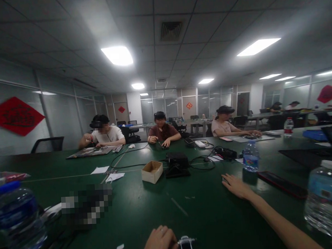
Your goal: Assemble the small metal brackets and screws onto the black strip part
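My left hand (pixel 160 242) is at the bottom centre, fingers curled together, a ring on one finger. Close beside it on the right lies a small dark object with a white frame (pixel 186 244), cut off by the lower edge. What the fingers hold, if anything, is hidden. My right hand (pixel 236 186) reaches over the green table (pixel 197 200), its fingers stretched out. A small greyish patch shows at its fingertips, too small to name. Beyond that hand stands a water bottle (pixel 250 157); a dark phone with a red edge (pixel 282 184) lies to its right.
An open box (pixel 152 172) and a black device (pixel 177 163) with cables stand mid-table. Large bottles (pixel 18 222) (pixel 327 202) flank both sides. White papers (pixel 114 177) lie left of the box. Several people wearing headsets sit across the table.
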`<state>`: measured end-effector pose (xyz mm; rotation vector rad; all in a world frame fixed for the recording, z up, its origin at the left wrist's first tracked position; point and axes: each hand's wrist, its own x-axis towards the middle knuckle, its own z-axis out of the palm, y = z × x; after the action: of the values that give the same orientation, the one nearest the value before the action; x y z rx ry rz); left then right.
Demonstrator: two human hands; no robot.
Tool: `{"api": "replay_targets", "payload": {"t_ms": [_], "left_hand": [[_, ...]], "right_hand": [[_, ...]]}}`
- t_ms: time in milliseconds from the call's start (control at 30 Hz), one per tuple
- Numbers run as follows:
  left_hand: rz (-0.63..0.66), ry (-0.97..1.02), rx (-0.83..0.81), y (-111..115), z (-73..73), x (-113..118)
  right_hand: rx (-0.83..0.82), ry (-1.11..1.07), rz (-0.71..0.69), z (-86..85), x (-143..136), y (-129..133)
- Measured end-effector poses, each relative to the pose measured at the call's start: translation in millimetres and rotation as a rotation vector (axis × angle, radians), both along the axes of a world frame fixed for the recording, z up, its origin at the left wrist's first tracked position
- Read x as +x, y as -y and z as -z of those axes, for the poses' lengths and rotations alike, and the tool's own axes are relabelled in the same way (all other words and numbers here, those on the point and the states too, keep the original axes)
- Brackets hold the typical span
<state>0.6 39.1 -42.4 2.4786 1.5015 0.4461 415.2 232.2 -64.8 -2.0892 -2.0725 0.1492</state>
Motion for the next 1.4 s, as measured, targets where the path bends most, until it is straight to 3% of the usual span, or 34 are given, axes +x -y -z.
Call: {"api": "replay_targets", "payload": {"t_ms": [133, 300, 500, 667, 833, 1133, 1400], "left_hand": [[0.01, 0.035, 0.024, 5.1, -5.6, 2.0], [0.034, 0.031, 0.009, 9.9, -16.5, 1.5], [0.028, 0.024, 0.02, 8.3, -8.9, 0.2], [0.03, 0.044, 0.053, 7.3, -3.1, -1.6], [0.042, 0.029, 0.055, 5.2, -2.1, -3.9], [0.032, -0.003, 0.044, 2.4, 0.3, -4.0], [0.011, -0.055, 0.002, -3.1, 7.4, -1.8]], "right_hand": [[-0.02, 0.013, -0.038, -3.3, -22.9, 21.7], [-0.018, -0.006, -0.186, -11.1, -71.3, 58.0], [-0.048, -0.146, -0.356, -18.2, -116.0, 94.7], [-0.013, -0.241, -0.387, -15.4, -121.0, 105.3], [0.012, -0.306, -0.491, -26.6, -127.5, 118.2], [0.102, -0.382, -0.456, -40.8, -128.5, 127.7], [0.231, -0.139, -0.396, -44.6, -123.5, 128.7]]}}
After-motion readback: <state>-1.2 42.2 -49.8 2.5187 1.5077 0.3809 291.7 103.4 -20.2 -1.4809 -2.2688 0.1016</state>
